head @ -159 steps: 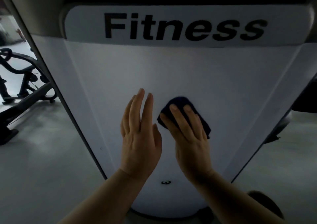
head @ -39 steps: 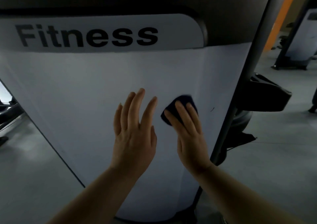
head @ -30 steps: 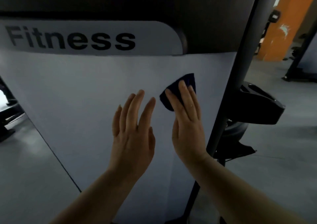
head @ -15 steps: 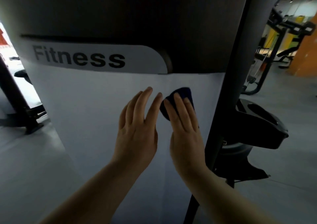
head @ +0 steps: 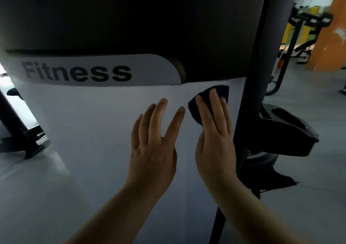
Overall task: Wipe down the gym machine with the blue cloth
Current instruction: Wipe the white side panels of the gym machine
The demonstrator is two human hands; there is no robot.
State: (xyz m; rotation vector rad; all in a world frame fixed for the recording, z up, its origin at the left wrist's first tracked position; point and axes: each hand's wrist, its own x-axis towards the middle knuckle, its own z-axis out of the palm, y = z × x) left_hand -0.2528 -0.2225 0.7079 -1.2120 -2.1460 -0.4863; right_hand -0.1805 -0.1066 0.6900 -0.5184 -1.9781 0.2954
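Cloth (head: 222, 92) half hidden under right hand (head: 215, 131)

An orange pillar (head: 329, 30) is standing at the far right on the grey floor (head: 309, 197). Beside it, black exercise equipment (head: 303, 24) is showing against yellow panels (head: 288, 30). At the far left, a black metal stand (head: 16, 131) is resting its foot on the floor.

Blue cloth (head: 222, 92) under right hand (head: 215, 131) — white panel (head: 93, 122)
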